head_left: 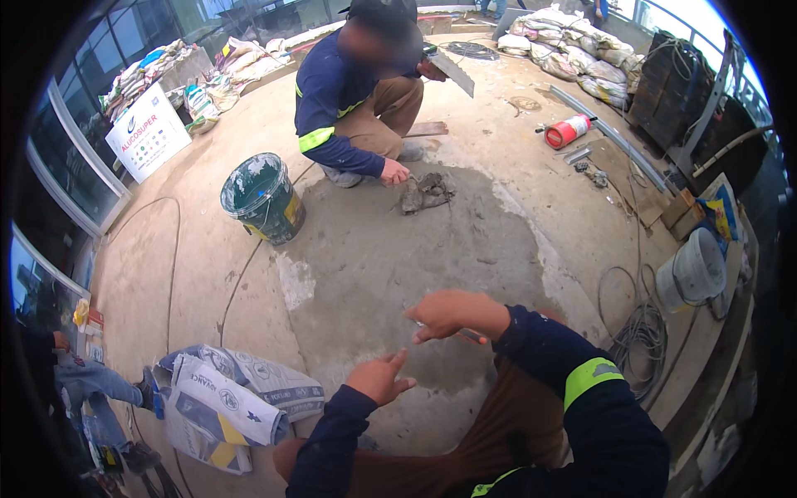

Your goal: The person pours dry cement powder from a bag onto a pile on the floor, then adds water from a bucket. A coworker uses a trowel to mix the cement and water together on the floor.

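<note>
My left hand (380,378) hovers over the near edge of the wet grey mortar patch (398,266), fingers apart and holding nothing. Just to its right, my right hand (455,315) is bent inward with its fingers curled. An orange handle (473,336) sticks out beneath its palm; the rest of that tool is hidden. Across the patch a co-worker (353,100) squats. One of that person's hands (395,172) reaches to a mortar heap (427,193), and the other holds up a flat grey plate (452,73).
A mortar-smeared green bucket (264,199) stands left of the patch. Cement bags (237,394) lie near left, beside another person's leg (108,382). On the right are a red cylinder (568,132), a coiled cable (641,336), a pale bucket (693,270) and a metal channel (610,133).
</note>
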The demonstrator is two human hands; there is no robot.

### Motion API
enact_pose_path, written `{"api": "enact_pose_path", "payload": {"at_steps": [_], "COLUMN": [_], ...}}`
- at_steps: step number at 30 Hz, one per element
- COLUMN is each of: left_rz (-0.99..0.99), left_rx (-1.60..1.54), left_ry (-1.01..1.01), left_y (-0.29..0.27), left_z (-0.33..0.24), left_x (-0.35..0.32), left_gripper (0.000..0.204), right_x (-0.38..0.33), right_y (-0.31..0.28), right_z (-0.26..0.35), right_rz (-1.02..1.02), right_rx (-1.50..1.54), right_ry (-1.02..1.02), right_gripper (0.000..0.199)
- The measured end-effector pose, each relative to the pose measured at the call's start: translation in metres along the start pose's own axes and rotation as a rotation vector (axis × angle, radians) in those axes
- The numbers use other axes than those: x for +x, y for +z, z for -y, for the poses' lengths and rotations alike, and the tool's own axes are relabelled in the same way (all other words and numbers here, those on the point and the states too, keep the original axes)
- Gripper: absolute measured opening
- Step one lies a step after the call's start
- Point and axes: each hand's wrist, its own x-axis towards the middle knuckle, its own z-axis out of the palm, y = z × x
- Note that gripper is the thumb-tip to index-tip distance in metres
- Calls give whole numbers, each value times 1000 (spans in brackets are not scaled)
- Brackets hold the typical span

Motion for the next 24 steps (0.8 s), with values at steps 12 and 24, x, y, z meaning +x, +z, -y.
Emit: {"api": "enact_pose_path", "payload": {"at_steps": [12,24], "left_rz": [39,4], "left_rx": [-8,-42], "left_ry": [-28,22], "left_y": [-2,-3], "left_z": [0,0], "left_x": [0,0], "left_gripper": [70,68], "right_x": [-1,0], "right_y": [-1,3], "right_z": [4,0], "right_rz": [-4,36], "right_rx": [1,9], "right_ry": [23,16], "right_gripper": [48,54]}}
